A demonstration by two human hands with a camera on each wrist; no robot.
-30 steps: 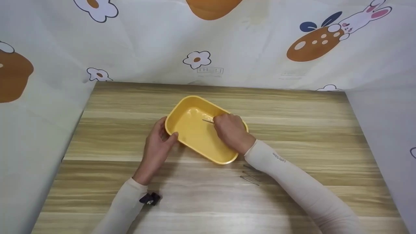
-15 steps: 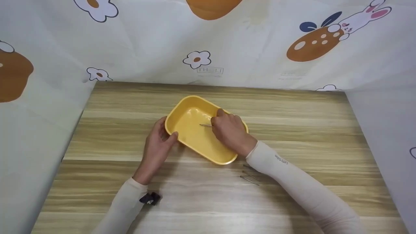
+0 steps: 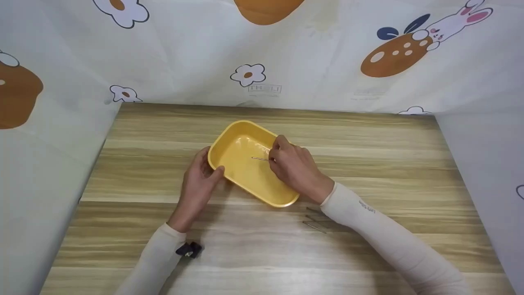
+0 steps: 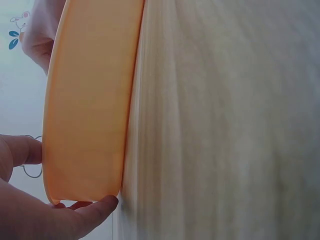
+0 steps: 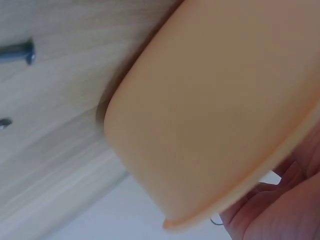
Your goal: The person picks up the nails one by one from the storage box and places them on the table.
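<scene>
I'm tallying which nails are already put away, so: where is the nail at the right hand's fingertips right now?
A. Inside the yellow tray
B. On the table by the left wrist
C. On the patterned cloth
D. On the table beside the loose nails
A: in the head view the nail at the right hand lies over the floor of the yellow tray, whose corner the left hand holds.

Small dark lettering on the right sleeve near the wrist; too small to read. Faint boxed characters printed on the backdrop cloth under a flower, illegible. Black tag at the left sleeve carries a white mark, possibly "N", uncertain. No other text or numbers visible
</scene>
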